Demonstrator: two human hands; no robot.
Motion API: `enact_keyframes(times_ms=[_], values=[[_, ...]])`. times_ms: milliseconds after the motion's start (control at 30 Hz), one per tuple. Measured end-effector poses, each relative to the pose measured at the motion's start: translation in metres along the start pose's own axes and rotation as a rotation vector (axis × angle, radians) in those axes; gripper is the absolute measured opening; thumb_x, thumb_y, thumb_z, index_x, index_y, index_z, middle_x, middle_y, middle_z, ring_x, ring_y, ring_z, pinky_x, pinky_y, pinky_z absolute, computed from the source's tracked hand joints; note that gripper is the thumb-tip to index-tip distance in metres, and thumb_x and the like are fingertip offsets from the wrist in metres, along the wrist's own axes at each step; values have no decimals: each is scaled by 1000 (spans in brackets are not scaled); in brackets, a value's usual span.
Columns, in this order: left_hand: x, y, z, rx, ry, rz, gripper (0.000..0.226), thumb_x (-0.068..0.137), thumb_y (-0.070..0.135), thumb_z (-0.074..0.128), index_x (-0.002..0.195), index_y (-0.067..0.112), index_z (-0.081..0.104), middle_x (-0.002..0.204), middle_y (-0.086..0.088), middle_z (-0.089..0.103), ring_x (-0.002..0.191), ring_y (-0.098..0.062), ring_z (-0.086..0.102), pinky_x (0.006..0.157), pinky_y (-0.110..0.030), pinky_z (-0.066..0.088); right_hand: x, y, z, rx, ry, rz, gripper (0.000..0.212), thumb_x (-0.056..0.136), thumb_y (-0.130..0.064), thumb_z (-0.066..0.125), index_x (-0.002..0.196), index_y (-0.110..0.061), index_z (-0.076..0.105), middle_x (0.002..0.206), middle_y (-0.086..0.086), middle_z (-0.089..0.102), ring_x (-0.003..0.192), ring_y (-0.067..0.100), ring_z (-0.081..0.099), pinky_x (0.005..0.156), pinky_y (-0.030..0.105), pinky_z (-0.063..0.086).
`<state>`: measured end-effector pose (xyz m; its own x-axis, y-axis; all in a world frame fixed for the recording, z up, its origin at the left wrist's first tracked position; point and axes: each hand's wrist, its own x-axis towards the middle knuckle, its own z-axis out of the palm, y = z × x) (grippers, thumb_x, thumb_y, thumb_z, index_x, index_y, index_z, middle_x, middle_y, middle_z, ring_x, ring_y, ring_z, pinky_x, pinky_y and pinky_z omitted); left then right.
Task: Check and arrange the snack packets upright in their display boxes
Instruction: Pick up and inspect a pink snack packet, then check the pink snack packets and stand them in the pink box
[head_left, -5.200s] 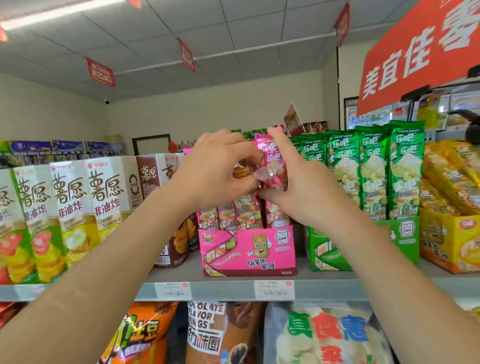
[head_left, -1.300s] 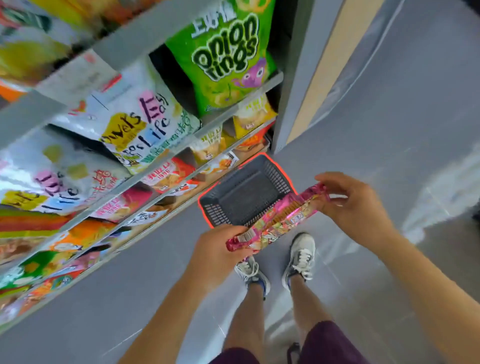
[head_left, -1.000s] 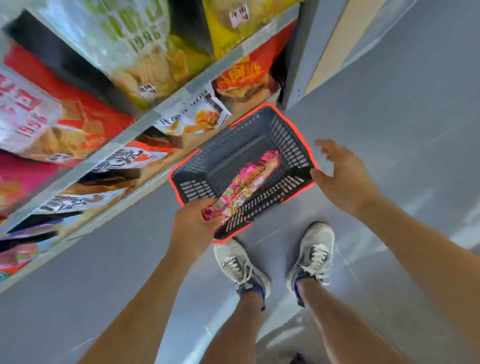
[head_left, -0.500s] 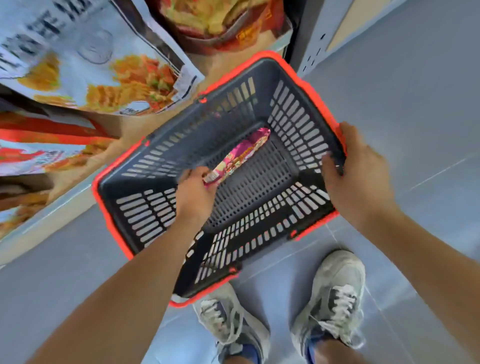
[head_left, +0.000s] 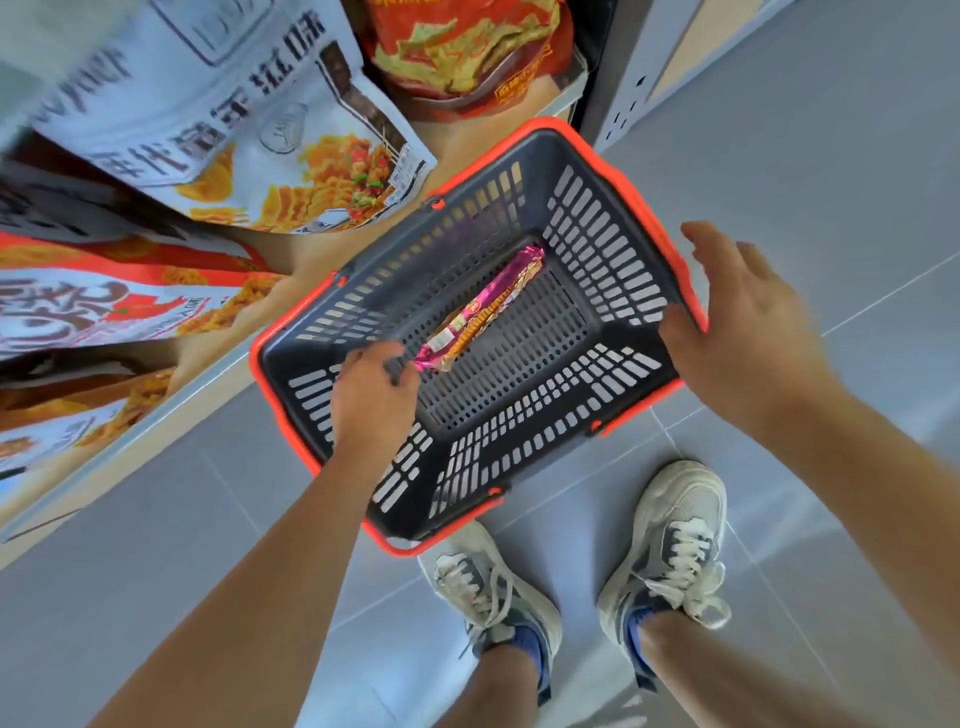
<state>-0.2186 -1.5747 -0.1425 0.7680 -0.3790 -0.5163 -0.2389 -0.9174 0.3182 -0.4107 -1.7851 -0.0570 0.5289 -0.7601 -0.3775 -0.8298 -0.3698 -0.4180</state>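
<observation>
A long pink snack packet (head_left: 483, 306) lies flat on the bottom of a dark grey shopping basket with an orange rim (head_left: 618, 150), which stands on the floor. My left hand (head_left: 371, 400) is inside the basket at the packet's near end, fingers loosely curled, with a small gap to the wrapper. My right hand (head_left: 737, 322) is at the basket's right rim with fingers spread and the thumb against the rim. The display boxes are out of view.
Low shelves on the left hold large snack bags, among them a white one (head_left: 234, 119) and a red one (head_left: 467, 47). A grey shelf post (head_left: 618, 88) rises behind the basket. My shoes (head_left: 493, 587) stand on the grey tiled floor just in front of the basket.
I bent down from the shelf to the floor basket. My left hand lowered the pink packet into it and let go. My right hand, which gripped the rim, has opened its fingers.
</observation>
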Motion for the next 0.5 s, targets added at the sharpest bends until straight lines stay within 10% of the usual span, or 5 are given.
enact_keyframes(times_ms=[167,500], values=[[-84,9,-91,-119,38,32,15,93,20,59,85,23,72,77,9,67,72,-12,64,64,-17,44,-43,-56,-62,33,-7,-265,40,87,-7,48,125,-11,59,112,14,64,91,38,65,78,49,54],[-274,96,-384,-134,334,444,19,90,6,57,98,17,70,86,9,60,69,2,54,68,-12,43,-162,-212,-308,230,168,-409,21,89,-4,56,103,-11,70,88,10,70,75,33,65,67,39,53]])
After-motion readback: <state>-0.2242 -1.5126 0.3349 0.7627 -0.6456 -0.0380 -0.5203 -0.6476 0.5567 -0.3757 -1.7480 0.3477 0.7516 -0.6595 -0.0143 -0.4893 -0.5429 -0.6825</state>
